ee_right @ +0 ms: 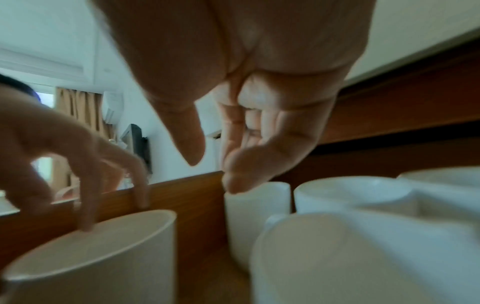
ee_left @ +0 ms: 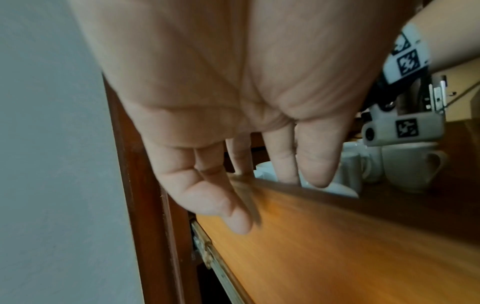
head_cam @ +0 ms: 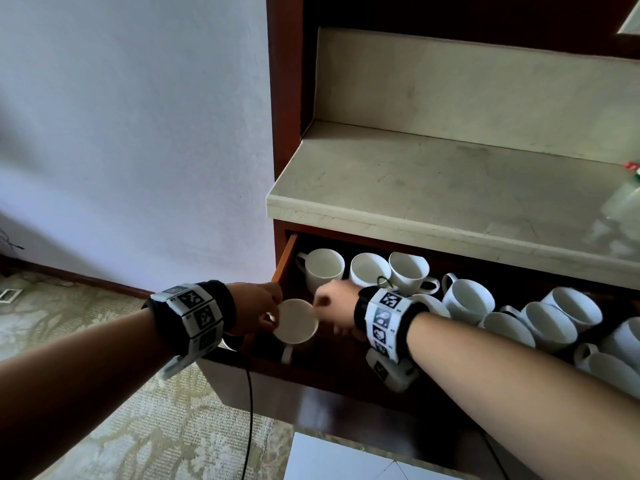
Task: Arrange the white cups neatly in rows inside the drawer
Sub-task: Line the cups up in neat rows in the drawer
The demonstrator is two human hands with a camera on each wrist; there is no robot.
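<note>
The open wooden drawer holds several white cups. One upright cup stands at the front left. My left hand reaches over the drawer's side wall, and in the right wrist view its fingertips rest on this cup's rim. My right hand hovers just right of it. In the right wrist view that hand has loosely bent fingers, one fingertip touches the rim of the back-left cup, and its thumb points down, free. More cups line the back.
Tilted, jumbled cups fill the drawer's right half. A pale stone counter overhangs the back row, with a plastic bottle on it at the right edge. A black cable hangs below my left wrist over patterned carpet.
</note>
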